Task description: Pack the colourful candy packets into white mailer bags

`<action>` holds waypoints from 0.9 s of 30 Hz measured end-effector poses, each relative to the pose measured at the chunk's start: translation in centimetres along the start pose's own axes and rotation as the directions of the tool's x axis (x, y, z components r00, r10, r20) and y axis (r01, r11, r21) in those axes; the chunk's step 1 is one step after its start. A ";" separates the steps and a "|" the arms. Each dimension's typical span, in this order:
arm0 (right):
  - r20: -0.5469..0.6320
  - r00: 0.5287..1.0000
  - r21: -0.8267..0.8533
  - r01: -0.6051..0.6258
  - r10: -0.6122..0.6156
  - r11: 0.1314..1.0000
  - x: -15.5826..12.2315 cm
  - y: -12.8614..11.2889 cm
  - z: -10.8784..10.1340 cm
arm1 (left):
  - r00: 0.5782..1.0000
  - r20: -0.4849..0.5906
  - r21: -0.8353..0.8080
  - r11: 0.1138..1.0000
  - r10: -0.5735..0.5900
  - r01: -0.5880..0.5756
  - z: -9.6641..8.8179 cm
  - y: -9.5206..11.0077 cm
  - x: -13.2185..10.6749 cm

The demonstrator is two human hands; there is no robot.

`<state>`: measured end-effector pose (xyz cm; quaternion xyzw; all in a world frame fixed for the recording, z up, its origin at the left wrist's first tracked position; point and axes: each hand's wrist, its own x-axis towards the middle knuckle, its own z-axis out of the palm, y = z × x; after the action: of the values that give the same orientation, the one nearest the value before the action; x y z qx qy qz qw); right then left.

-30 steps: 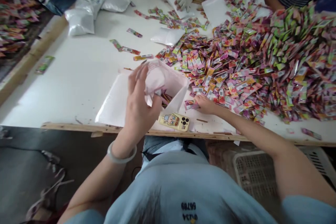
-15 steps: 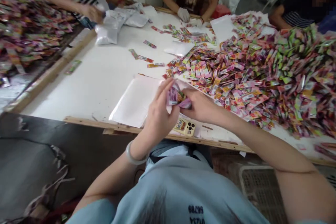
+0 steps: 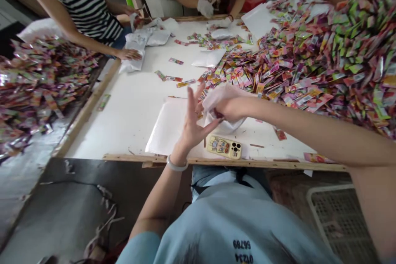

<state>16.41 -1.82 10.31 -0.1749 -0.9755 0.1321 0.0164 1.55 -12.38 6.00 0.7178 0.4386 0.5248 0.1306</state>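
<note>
My left hand (image 3: 194, 120) is raised over the table's near edge with its fingers spread, thumb touching the mouth of a white plastic bag (image 3: 223, 107). My right hand (image 3: 230, 107) is pushed into that bag, closed on small colourful sachets. Under the bag lies a stack of flat white bags (image 3: 167, 126). A huge heap of colourful sachets (image 3: 312, 53) fills the table's right side, just beyond my right arm.
A phone in a yellow cartoon case (image 3: 224, 147) lies by the wooden table edge (image 3: 130, 157). Other people work at the far side: a striped-shirt person (image 3: 77, 4) at left, gloved hands (image 3: 206, 7) at the back. Another sachet pile (image 3: 37, 78) lies left. A white crate (image 3: 343, 218) stands below right.
My right hand gathered sachets from the heap's edge, brought them to the bag and pushed into it. My left hand went from gripping the bag to spread fingers. The view tilted up.
</note>
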 end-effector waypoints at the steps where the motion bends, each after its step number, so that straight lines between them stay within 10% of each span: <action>1: 0.087 0.996 0.036 -0.012 0.009 0.999 -1.0 0.2 -1.2 | 1.000 -0.006 -0.075 0.997 -0.014 0.014 0.1 -1.2 0.0; 3: 0.216 0.976 0.090 -0.032 0.012 0.995 -3.3 0.3 -3.9 | 0.997 0.009 -0.176 0.981 -0.078 0.079 0.7 -3.5 0.2; 7: -0.068 0.991 0.093 -0.106 0.112 0.990 -6.4 -1.1 -7.0 | 0.968 0.006 -0.153 0.956 -0.252 0.249 2.4 -5.8 0.6; 12: -0.332 0.916 -0.132 -0.281 0.225 0.951 -4.6 -4.0 -4.7 | 0.970 -0.051 -0.088 0.969 -0.237 0.232 3.3 -4.7 0.7; 27: -0.339 0.928 -0.222 -0.240 0.156 0.945 -5.0 -4.6 -4.1 | 0.980 0.137 -0.025 0.988 -0.147 0.151 2.9 -2.1 0.8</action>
<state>19.87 -6.67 15.52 -0.2927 -0.9461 -0.0257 0.1361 3.07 -9.79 3.92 0.7142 0.4721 0.4716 0.2114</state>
